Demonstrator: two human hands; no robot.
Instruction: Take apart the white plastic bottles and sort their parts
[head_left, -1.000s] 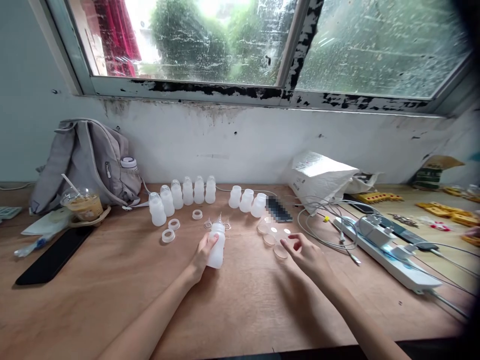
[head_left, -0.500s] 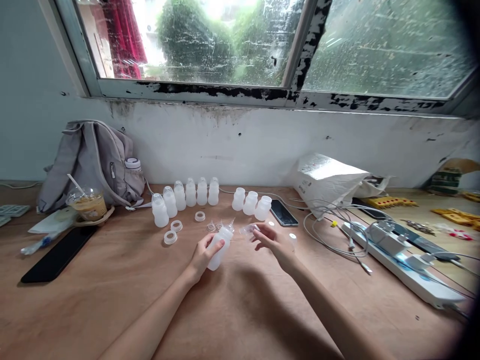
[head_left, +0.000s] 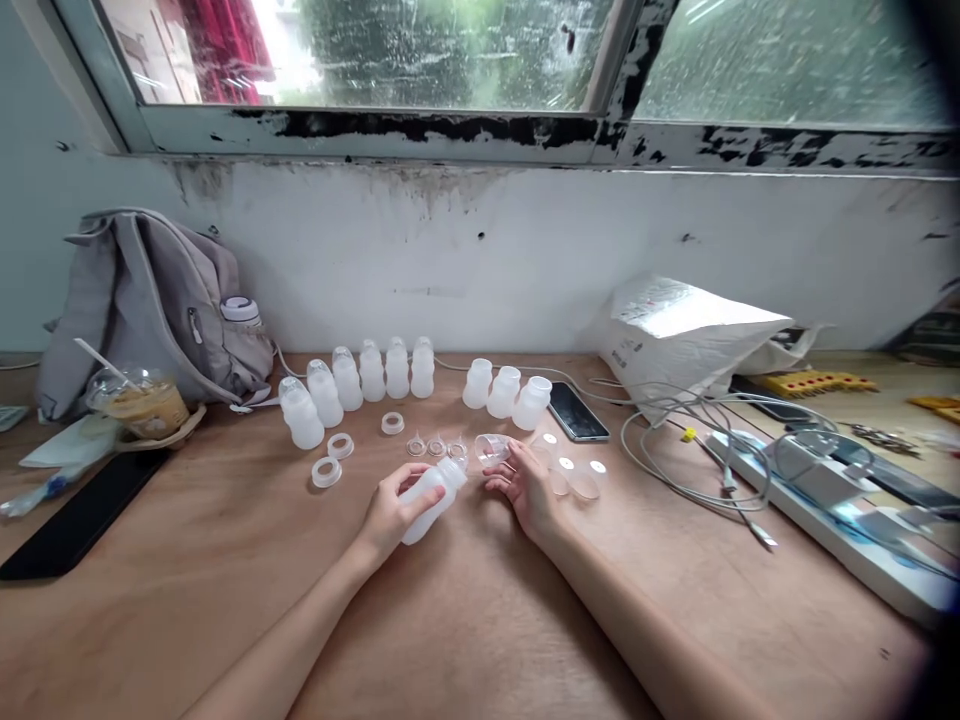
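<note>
My left hand point(head_left: 397, 512) is wrapped round a frosted white bottle point(head_left: 433, 503), tilted with its top toward the right. In my right hand point(head_left: 523, 485) is a clear cap point(head_left: 491, 451), pinched by the fingers, its open end facing left toward the bottle. The two do not touch. Behind them lie several small clear nipples point(head_left: 436, 447) and white rings point(head_left: 327, 472). Several capped bottles point(head_left: 347, 380) stand in a curved row at the back left, and three bottles without caps point(head_left: 502, 392) stand at the back right. More clear caps point(head_left: 584, 485) lie beside my right hand.
A phone point(head_left: 577, 411) lies behind the caps. On the right are a white bag point(head_left: 675, 345), tangled cables point(head_left: 652, 470) and a power strip point(head_left: 832, 520). At the left stand a backpack point(head_left: 150, 300) and a drink cup point(head_left: 146, 405), with a black slab point(head_left: 82, 515) in front.
My right hand has turned the clear cap so that its open end faces the bottle. The bottle in my left hand leans further over. The camera view has tilted down and come closer.
</note>
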